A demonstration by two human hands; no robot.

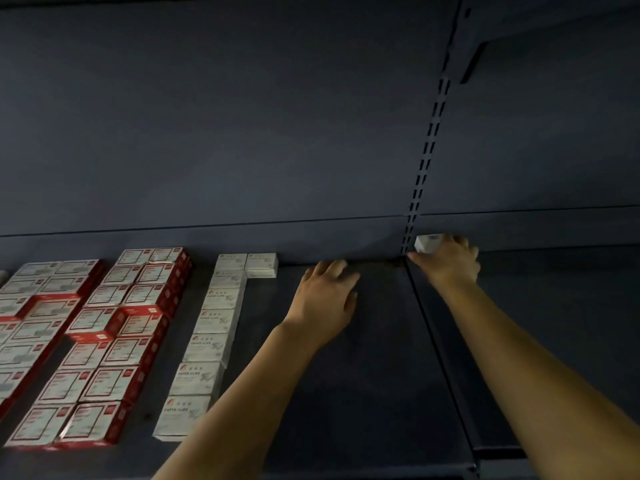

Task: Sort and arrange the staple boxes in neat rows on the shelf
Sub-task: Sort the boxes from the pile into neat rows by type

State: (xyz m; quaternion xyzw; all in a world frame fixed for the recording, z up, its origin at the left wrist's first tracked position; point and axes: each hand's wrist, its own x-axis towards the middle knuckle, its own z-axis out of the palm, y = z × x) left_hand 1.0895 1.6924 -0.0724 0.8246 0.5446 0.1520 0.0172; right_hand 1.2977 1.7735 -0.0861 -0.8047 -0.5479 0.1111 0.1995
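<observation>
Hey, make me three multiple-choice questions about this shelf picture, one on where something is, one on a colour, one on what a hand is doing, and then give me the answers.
1. Where is the small white box that the right hand grips?
A. at the back of the shelf, by the slotted upright
B. at the shelf's front edge
C. on top of the red boxes

2. What colour are the sides of the boxes stacked at far left?
A. green
B. red
C. yellow

3. What is the left hand doing?
A. pinching a box
B. resting on the bare shelf, holding nothing
C. gripping the upright

Answers: 1 A, the box sits beside the upright at the back wall; 2 B, red edges show; 3 B, no box under it.
</observation>
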